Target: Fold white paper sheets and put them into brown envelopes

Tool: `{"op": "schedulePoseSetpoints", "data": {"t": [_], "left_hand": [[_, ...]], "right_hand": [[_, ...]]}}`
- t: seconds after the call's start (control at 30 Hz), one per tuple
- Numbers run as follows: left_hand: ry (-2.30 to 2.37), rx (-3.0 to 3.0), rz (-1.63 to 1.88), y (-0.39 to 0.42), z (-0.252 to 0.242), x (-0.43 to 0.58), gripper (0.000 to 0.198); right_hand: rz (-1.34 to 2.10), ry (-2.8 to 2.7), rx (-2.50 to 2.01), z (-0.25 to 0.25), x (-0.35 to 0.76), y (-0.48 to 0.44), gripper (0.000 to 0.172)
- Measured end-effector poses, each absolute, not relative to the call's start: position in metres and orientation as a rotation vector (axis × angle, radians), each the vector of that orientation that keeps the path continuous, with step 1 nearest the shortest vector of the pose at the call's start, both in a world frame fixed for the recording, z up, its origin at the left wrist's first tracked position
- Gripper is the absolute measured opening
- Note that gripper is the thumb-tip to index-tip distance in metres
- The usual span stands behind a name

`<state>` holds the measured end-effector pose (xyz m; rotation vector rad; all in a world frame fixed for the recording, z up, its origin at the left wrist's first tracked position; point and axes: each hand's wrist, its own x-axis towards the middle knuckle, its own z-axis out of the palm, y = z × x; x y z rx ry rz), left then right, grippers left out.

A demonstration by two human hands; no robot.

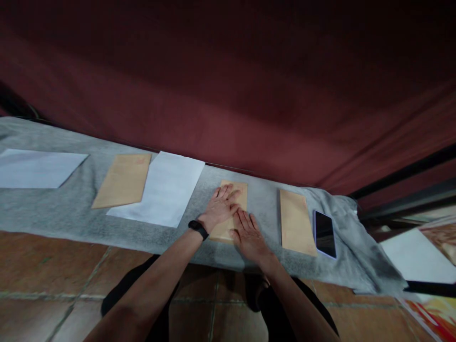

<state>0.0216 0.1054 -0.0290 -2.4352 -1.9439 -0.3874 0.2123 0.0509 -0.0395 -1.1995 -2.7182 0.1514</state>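
Observation:
A brown paper envelope [225,233] lies flat on the grey cloth right in front of me. My left hand [221,205], with a black band on its wrist, rests palm down on the envelope's upper part, fingers stretched out. Lower down, my right hand [248,232] presses flat on the envelope's right side, its fingers spread toward the left hand. Neither hand grips anything. The middle of the envelope is partly covered by both hands.
Another brown envelope [296,223] and a phone [325,233] lie to the right. Leftward, a third envelope [124,180] overlaps a white sheet [171,194], with more white paper [35,167] beyond. Dark red fabric [228,104] rises behind the cloth-covered surface [89,221].

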Motion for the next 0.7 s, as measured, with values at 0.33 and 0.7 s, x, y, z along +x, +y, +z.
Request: {"op": "schedulePoseSetpoints", "data": {"t": [0.33, 0.7], "left_hand": [[-2.006, -2.421, -0.398, 0.112, -0.032, 0.021, 0.053], [-1.958, -2.439, -0.418, 0.112, -0.039, 0.019, 0.058]], "right_hand": [[0.127, -2.725, -1.194, -0.035, 0.212, 0.049, 0.059], [0.186, -2.731, -1.186, -0.032, 0.213, 0.049, 0.061]]}}
